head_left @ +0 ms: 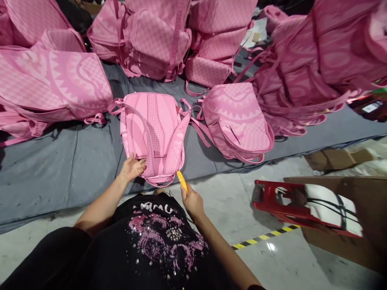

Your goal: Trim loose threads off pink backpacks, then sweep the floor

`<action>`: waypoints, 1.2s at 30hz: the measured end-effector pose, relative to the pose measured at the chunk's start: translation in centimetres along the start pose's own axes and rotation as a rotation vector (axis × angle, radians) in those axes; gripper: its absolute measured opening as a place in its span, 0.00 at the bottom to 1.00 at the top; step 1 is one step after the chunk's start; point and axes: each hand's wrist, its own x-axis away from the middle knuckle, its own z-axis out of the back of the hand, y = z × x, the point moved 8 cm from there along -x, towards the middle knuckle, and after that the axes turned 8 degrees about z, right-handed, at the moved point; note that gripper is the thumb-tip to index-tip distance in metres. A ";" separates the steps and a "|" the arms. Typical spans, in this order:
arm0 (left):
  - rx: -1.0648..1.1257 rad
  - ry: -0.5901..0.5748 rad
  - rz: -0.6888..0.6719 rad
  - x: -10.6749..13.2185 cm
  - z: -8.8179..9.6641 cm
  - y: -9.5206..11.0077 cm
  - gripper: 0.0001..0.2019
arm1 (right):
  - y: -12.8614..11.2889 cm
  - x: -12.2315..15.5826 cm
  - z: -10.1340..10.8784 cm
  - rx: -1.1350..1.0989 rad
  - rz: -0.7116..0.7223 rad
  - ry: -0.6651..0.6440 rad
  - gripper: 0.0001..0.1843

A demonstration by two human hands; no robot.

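Backpack of pink padded fabric lies strap side up on the grey cloth, just before me. My left hand rests on its lower corner; whether it grips, I cannot tell. My right hand is closed around a small yellow tool at the bottom edge.

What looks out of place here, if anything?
The red stool lies tipped on its side on the floor, right of the person. Left hand rests on the pink backpack, lying straps-up; right hand grips a yellow tool.
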 end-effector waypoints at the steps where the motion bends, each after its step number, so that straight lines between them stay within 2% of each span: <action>1: 0.002 -0.020 0.015 0.0 -0.3 0.0 0.33 | -0.1 -0.1 -0.1 -0.009 0.017 -0.006 0.22; 4: 0.011 -0.033 0.054 0.0 -0.4 0.6 0.34 | -0.5 -0.6 0.2 -0.036 0.153 -0.030 0.23; 8: 0.015 0.094 0.056 0.4 1.0 1.6 0.32 | -0.7 -1.2 1.0 -0.045 0.340 -0.048 0.22; 12: 0.012 0.198 0.046 0.8 2.2 1.9 0.29 | -0.9 -0.8 1.4 -0.040 0.440 -0.050 0.23; 17: 0.018 0.234 -0.019 1.6 2.3 2.7 0.28 | -2.1 -0.2 1.5 -0.060 0.531 -0.070 0.22; 20: 0.005 0.235 -0.042 2.2 1.9 3.2 0.29 | -1.7 -0.3 1.3 -0.023 0.466 -0.048 0.22; 23: -0.008 0.260 -0.034 2.6 1.9 2.8 0.28 | 0.3 -0.5 0.8 0.064 0.217 -0.009 0.22; 25: -0.019 0.288 -0.014 2.6 2.0 2.3 0.28 | 1.0 -0.7 0.0 0.117 0.114 0.012 0.23; 28: -0.045 0.295 0.038 2.1 2.0 1.5 0.28 | 0.6 -1.4 -0.8 0.142 0.113 0.116 0.24; 31: -0.072 0.295 0.111 1.7 2.4 1.1 0.28 | 0.0 -2.4 -1.3 0.114 0.198 0.218 0.25; 33: -0.075 0.321 0.147 1.7 3.0 1.0 0.28 | 0.3 -2.8 -1.8 0.086 0.229 0.218 0.25; 36: -0.034 0.365 0.125 1.9 3.5 1.1 0.23 | 1.3 -2.7 -2.5 0.021 0.243 0.190 0.25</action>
